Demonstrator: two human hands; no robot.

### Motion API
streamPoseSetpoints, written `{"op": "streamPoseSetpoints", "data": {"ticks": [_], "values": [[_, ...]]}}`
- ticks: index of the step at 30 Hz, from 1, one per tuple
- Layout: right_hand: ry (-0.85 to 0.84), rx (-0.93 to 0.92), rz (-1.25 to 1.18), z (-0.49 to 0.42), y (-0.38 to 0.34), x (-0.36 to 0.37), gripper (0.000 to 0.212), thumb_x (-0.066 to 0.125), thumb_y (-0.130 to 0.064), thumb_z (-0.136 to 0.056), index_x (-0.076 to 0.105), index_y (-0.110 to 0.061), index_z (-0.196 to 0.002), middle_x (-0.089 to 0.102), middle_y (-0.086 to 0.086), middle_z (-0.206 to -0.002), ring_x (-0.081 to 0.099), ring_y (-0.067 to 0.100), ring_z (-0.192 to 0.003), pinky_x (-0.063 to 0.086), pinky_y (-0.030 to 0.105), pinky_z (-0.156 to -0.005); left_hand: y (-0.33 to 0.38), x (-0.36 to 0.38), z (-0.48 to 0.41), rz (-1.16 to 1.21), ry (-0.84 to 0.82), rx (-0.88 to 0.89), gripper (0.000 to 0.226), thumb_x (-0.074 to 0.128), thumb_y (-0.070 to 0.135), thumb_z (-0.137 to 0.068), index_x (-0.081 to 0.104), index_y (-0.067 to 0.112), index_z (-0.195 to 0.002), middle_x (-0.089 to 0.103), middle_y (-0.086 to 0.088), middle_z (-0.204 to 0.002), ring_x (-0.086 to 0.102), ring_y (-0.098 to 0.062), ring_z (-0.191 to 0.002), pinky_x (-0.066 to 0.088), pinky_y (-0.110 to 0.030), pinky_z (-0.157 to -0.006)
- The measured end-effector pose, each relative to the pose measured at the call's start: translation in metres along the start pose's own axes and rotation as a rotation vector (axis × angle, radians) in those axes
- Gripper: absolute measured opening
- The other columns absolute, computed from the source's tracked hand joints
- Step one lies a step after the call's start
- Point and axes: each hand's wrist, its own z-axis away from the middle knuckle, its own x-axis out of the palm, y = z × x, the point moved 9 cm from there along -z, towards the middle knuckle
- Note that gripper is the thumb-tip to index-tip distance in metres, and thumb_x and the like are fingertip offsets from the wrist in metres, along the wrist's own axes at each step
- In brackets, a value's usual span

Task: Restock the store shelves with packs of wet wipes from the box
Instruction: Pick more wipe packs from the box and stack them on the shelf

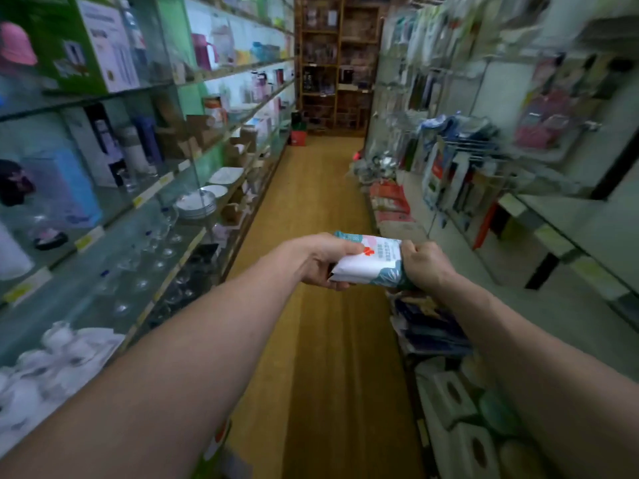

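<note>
Pack of wet wipes [370, 266] is held out over the aisle floor [321, 375]. Both hands grip it: the left hand [323, 261] is curled round its left end with the thumb on top, and the right hand [428, 264] is clenched round its right end. The pack's long axis runs left-right, hand to hand. Right-side shelving [587, 243] lies just right of the pack, with the right hand nearer. The glass shelves [114, 216] left of the pack are farther off. Box not in view. Judgement: placement probably goes rightward, but I cannot tell which slot.

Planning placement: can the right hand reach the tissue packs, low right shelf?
Probably yes: nothing blocks the right hand from the tissue packs below its forearm. But it and the left hand grip the wipes pack.
</note>
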Motion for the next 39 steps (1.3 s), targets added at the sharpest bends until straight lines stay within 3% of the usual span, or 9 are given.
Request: {"op": "streamPoseSetpoints", "data": {"ticks": [3, 5, 7, 11, 16, 19, 24, 30, 39], "values": [[0.099, 0.027, 0.028, -0.002, 0.031, -0.060, 0.045, 0.033, -0.030, -0.102, 0.061, 0.005, -0.102, 0.062, 0.022, -0.106, 0.061, 0.037, -0.088, 0.048, 0.030, -0.071, 0.027, 0.059, -0.009, -0.006, -0.048, 0.033, 0.012, 0.056, 0.023, -0.097, 0.055, 0.011, -0.095, 0.062, -0.007, -0.081, 0.057, -0.019, -0.067, 0.044, -0.028, -0.056], [0.142, 0.050, -0.011, -0.005, 0.054, -0.096, 0.049, 0.033, -0.034, -0.098, 0.062, 0.005, -0.104, 0.063, 0.027, -0.109, 0.062, 0.045, -0.095, 0.052, 0.048, -0.082, 0.044, 0.099, -0.013, -0.019, -0.108, 0.041, 0.014, 0.055, 0.024, -0.098, 0.055, 0.010, -0.096, 0.062, -0.008, -0.082, 0.057, -0.018, -0.067, 0.043, -0.027, -0.055], [0.170, 0.059, -0.024, -0.002, 0.072, -0.132, 0.049, 0.031, -0.035, -0.097, 0.061, 0.004, -0.105, 0.064, 0.029, -0.106, 0.065, 0.045, -0.089, 0.056, 0.048, -0.072, 0.060, 0.138, -0.016, -0.041, -0.172, 0.046, 0.015, 0.055, 0.024, -0.098, 0.056, 0.009, -0.099, 0.064, -0.008, -0.083, 0.059, -0.018, -0.068, 0.044, -0.027, -0.055], [0.232, 0.136, -0.100, 0.019, 0.108, -0.202, 0.036, 0.030, -0.024, -0.101, 0.057, 0.001, -0.105, 0.065, 0.024, -0.091, 0.066, 0.030, -0.053, 0.043, 0.022, -0.034, 0.088, 0.211, -0.019, -0.095, -0.282, 0.054, 0.023, 0.055, 0.026, -0.098, 0.054, 0.009, -0.112, 0.065, -0.007, -0.085, 0.061, -0.016, -0.068, 0.047, -0.025, -0.052], [0.391, 0.210, -0.048, 0.048, 0.148, -0.282, 0.039, 0.033, -0.023, -0.101, 0.056, -0.005, -0.074, 0.060, 0.014, -0.068, 0.062, 0.025, -0.050, 0.046, 0.025, -0.043, 0.118, 0.303, -0.014, -0.188, -0.409, 0.101, 0.020, 0.049, 0.026, -0.100, 0.055, 0.008, -0.094, 0.060, -0.009, -0.085, 0.055, -0.018, -0.070, 0.041, -0.026, -0.060], [0.458, 0.227, -0.053, 0.056, 0.169, -0.319, 0.039, 0.034, -0.025, -0.101, 0.059, 0.004, -0.097, 0.065, 0.026, -0.094, 0.068, 0.039, -0.075, 0.058, 0.042, -0.063, 0.133, 0.349, -0.011, -0.234, -0.460, 0.131, 0.024, 0.045, 0.026, -0.102, 0.055, 0.009, -0.087, 0.059, -0.008, -0.082, 0.053, -0.018, -0.068, 0.040, -0.027, -0.058], [0.533, 0.315, -0.130, 0.072, 0.209, -0.363, 0.041, 0.029, -0.029, -0.104, 0.054, 0.003, -0.104, 0.065, 0.021, -0.080, 0.065, 0.025, -0.051, 0.045, 0.021, -0.037, 0.149, 0.408, -0.010, -0.311, -0.543, 0.150, 0.015, 0.060, 0.027, -0.093, 0.059, 0.013, -0.087, 0.064, -0.005, -0.078, 0.058, -0.015, -0.066, 0.049, -0.020, -0.043], [0.682, 0.386, -0.169, 0.089, 0.240, -0.414, 0.044, 0.027, -0.030, -0.104, 0.055, 0.003, -0.102, 0.064, 0.019, -0.072, 0.063, 0.023, -0.047, 0.042, 0.019, -0.035, 0.176, 0.485, -0.021, -0.386, -0.738, 0.212, 0.034, 0.061, 0.026, -0.093, 0.055, 0.008, -0.121, 0.063, -0.010, -0.088, 0.059, -0.018, -0.067, 0.049, -0.020, -0.043], [0.912, 0.576, -0.157, 0.140, 0.283, -0.479, 0.045, 0.028, -0.031, -0.104, 0.056, 0.003, -0.100, 0.063, 0.018, -0.063, 0.060, 0.022, -0.045, 0.041, 0.018, -0.034, 0.202, 0.589, 0.001, -0.493, -1.036, 0.291, 0.027, 0.054, 0.021, -0.094, 0.052, 0.011, -0.119, 0.061, -0.010, -0.097, 0.060, -0.019, -0.078, 0.054, -0.025, -0.058]]}}
